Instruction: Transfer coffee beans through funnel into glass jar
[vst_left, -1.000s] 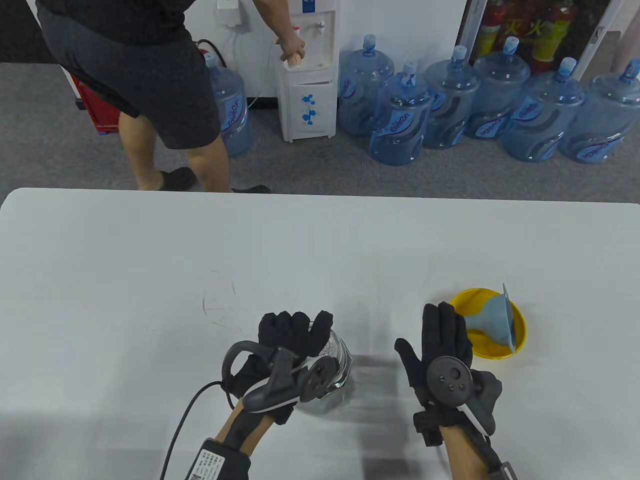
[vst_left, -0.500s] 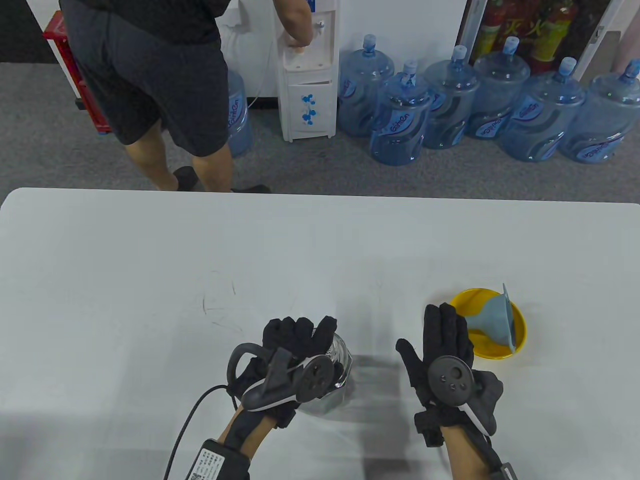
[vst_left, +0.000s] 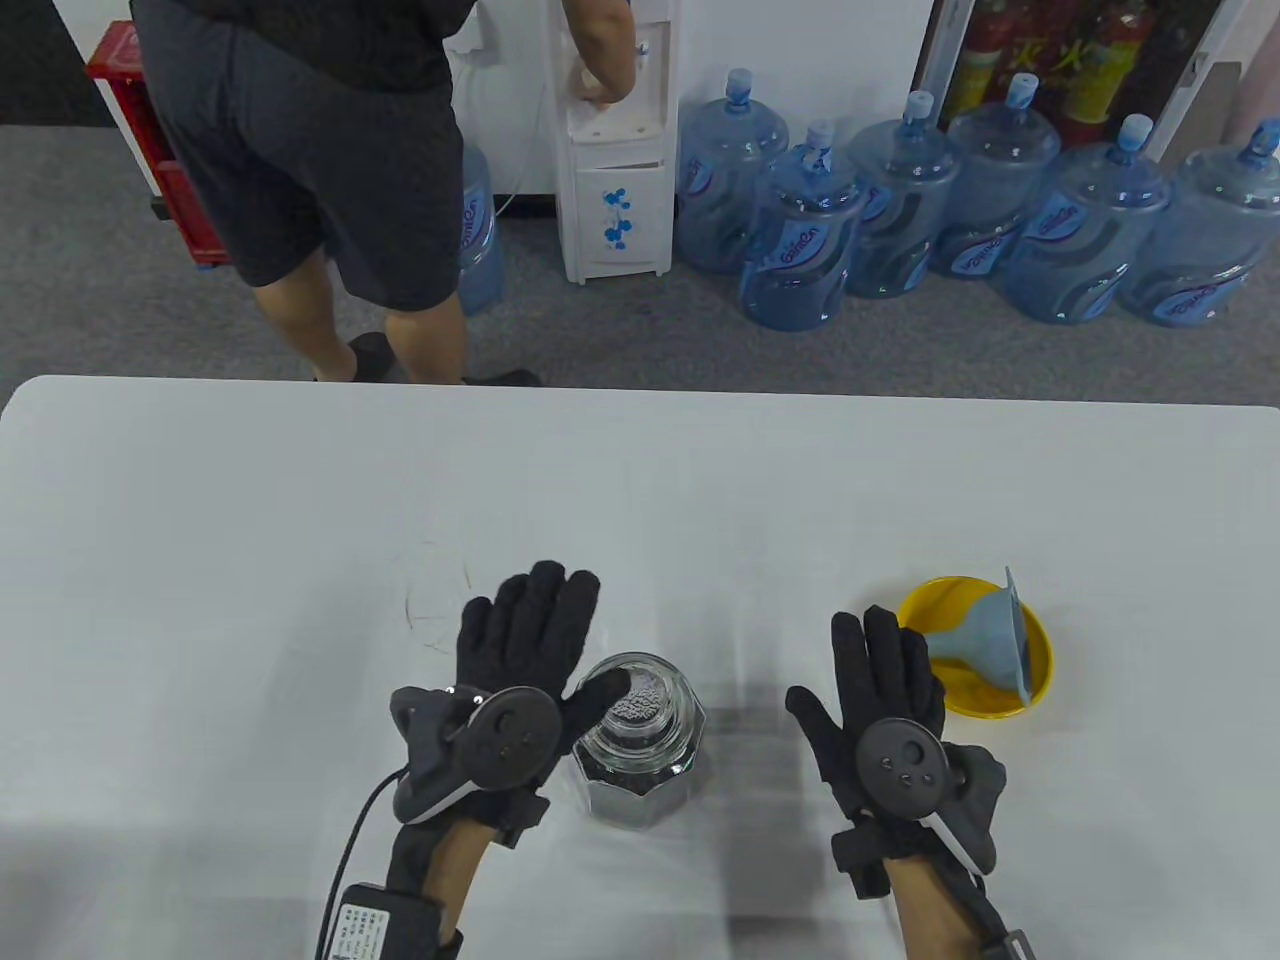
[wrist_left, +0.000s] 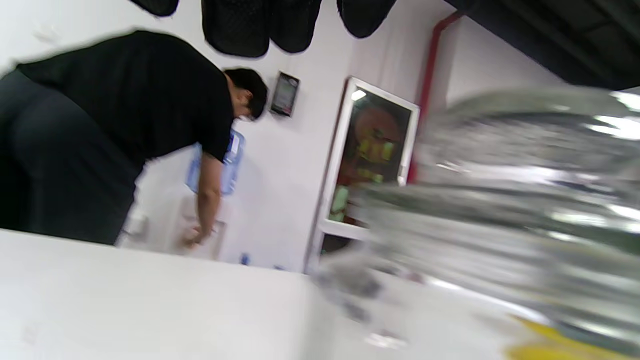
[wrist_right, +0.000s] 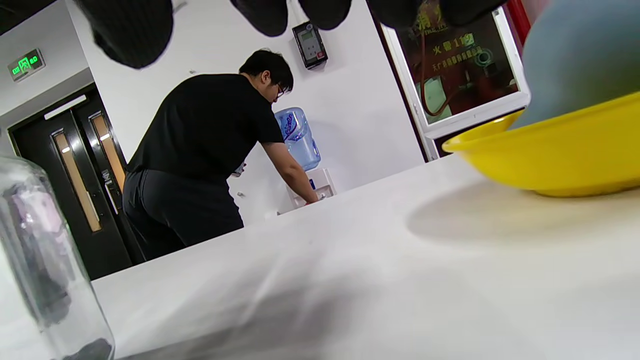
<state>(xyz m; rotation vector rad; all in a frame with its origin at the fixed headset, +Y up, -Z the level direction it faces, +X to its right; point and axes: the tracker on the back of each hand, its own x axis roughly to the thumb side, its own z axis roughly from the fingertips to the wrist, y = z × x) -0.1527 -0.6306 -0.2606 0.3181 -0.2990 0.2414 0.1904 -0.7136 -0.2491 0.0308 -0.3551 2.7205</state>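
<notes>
Faceted glass jar (vst_left: 643, 742), smooth yellow bowl (vst_left: 985, 700)

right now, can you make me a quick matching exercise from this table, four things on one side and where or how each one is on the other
Things:
1. glass jar
2. funnel
3. yellow bowl
4. right hand

States:
A. lying on its side inside the bowl
B. flat and open, just left of the bowl
C. upright, uncovered, dark beans inside
D. on the table's right side, holding the funnel

Pairs: 1-C, 2-A, 3-D, 4-B
</notes>
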